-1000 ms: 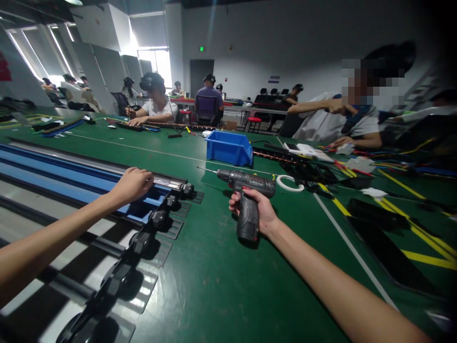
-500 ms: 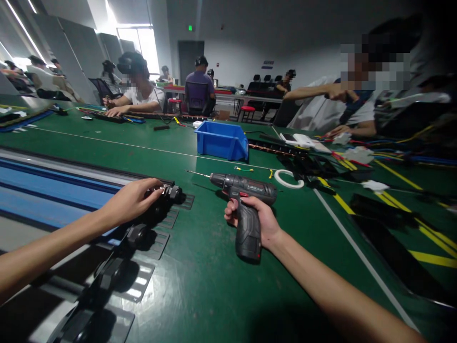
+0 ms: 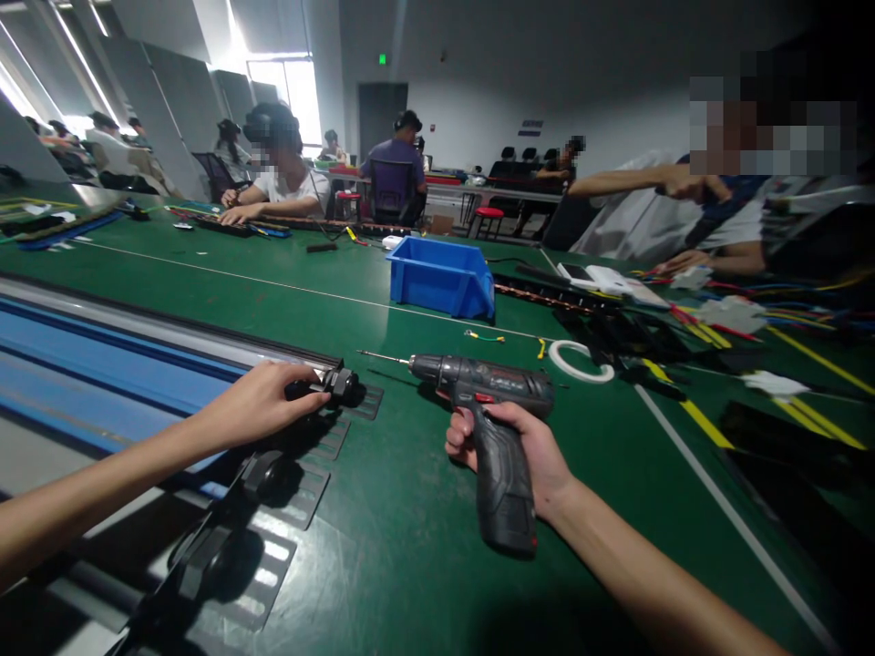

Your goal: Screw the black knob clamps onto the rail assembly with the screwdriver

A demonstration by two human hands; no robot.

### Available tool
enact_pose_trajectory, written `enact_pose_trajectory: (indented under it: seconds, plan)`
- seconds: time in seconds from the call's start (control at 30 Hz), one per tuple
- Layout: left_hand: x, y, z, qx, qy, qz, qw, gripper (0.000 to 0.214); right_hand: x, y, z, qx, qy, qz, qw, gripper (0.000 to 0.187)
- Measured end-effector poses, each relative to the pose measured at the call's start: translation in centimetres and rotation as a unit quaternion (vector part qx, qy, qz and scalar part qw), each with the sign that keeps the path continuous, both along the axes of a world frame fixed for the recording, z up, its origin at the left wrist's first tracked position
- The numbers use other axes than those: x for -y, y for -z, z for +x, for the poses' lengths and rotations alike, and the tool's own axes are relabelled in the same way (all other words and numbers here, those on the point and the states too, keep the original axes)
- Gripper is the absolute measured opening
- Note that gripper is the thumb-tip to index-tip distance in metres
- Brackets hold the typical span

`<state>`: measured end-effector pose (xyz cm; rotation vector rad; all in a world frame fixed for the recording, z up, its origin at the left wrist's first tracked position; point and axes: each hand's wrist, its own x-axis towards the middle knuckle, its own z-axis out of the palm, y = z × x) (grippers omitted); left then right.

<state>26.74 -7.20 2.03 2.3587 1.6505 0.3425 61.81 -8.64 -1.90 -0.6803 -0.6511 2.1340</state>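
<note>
My right hand [image 3: 543, 456] is wrapped round the grip of a black cordless drill [image 3: 504, 497], forefinger by the trigger. Its long thin bit [image 3: 383, 356] points left, just above the green table. At the end of a long blue-and-silver metal housing [image 3: 129, 364], my left hand [image 3: 263, 401] has thumb and fingers closed round a black cable gland [image 3: 345, 384]. My palm hides part of the end piece there. More black glands [image 3: 266, 476] line that same end, beside slotted dark plates [image 3: 263, 574].
Beyond the drill stands a blue plastic bin [image 3: 437, 282]. A white ring [image 3: 581, 362] and a short green-yellow wire [image 3: 485, 337] lie to its right and front. Cables and dark strips cover the right side, where a co-worker's hand [image 3: 687, 262] rests. Another person [image 3: 273, 182] works across the table.
The view has shifted slightly, so most things sit a little further right. The drill appears lower and nearer me, still in my right hand. My left hand remains at the housing's end.
</note>
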Motion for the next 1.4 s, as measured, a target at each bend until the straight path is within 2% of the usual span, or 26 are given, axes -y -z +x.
enact_pose_trajectory:
  seconds: [0.5,1.4]
  plan:
    - [0.06,-0.04,-0.15,0.033,0.038,0.0,0.999,0.041,-0.2,0.06,-0.13,0.035,-0.062,0.037,0.997,0.026]
    - [0.09,0.01,-0.29,0.039,0.043,-0.001,0.998,0.044,-0.06,-0.2,-0.43,0.052,-0.052,0.032,0.997,0.025]
